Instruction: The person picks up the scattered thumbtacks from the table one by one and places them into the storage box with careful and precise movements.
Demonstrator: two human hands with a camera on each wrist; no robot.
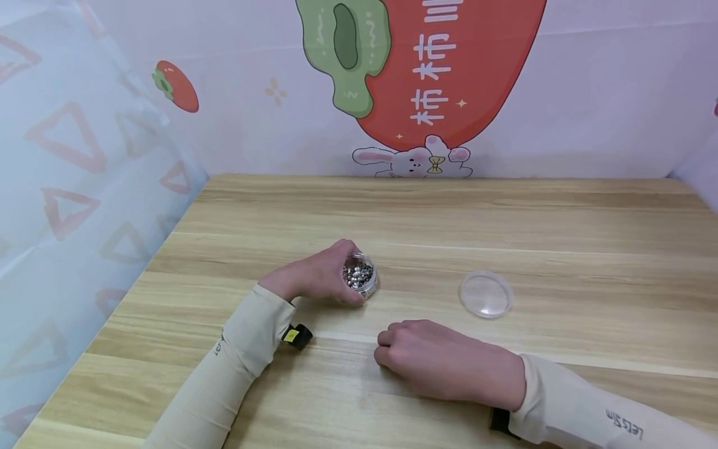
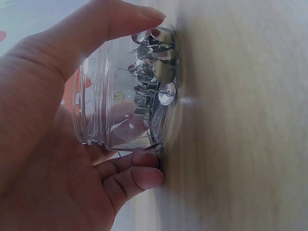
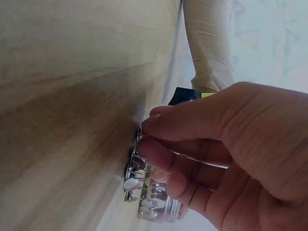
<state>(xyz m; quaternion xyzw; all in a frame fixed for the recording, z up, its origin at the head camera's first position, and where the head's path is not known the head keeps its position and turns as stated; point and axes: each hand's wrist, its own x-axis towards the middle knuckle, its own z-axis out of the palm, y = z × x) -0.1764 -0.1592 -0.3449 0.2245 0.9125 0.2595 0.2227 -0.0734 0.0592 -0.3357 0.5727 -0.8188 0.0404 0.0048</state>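
My left hand grips a clear round jar from its left side, thumb and fingers around the wall. The jar stands upright on the table without a lid. Silvery thumbtacks lie in its bottom. My right hand is low over the table, nearer to me and right of the jar, fingers curled. In the right wrist view, its thumb and index finger pinch at a thumbtack at their tips. Several other thumbtacks show on the table beside these fingers; the head view hides them behind the hand.
A clear round lid lies flat on the wooden table, right of the jar. Patterned cloth hangs behind and at the left of the table. Black straps with small devices sit at the wrists.
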